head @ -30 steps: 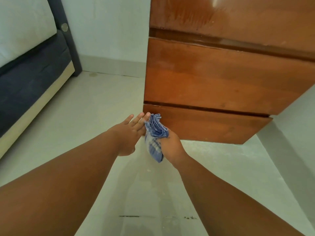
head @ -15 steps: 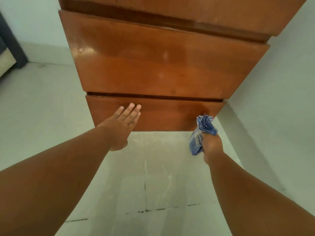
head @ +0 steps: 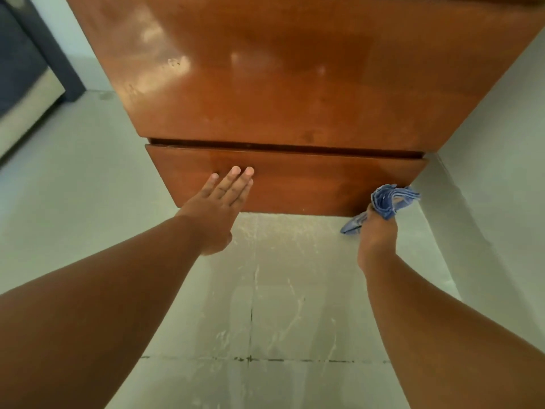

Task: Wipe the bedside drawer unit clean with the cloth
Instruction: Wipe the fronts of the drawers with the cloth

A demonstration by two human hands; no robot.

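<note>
Right hand [head: 376, 231] clenches the bunched blue checked cloth [head: 390, 199] at 4 o'clock, on the glossy brown wooden drawer unit's [head: 295, 98] bottom corner. Left hand [head: 218, 208] flat, fingers straight, bracing the bottom drawer front. Cloth looks soft and limp, so grip it wadded.

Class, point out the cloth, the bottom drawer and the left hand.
cloth [head: 389, 200], head view, bunched blue top.
bottom drawer [head: 309, 184], head view, bare wooden front.
left hand [head: 216, 206], head view, back of the hand.

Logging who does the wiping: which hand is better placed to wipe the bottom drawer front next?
The right hand: it grips the blue cloth, bunched at the right end of the bottom drawer front. The left hand holds nothing; its straight fingers lie flat on that front.
</note>
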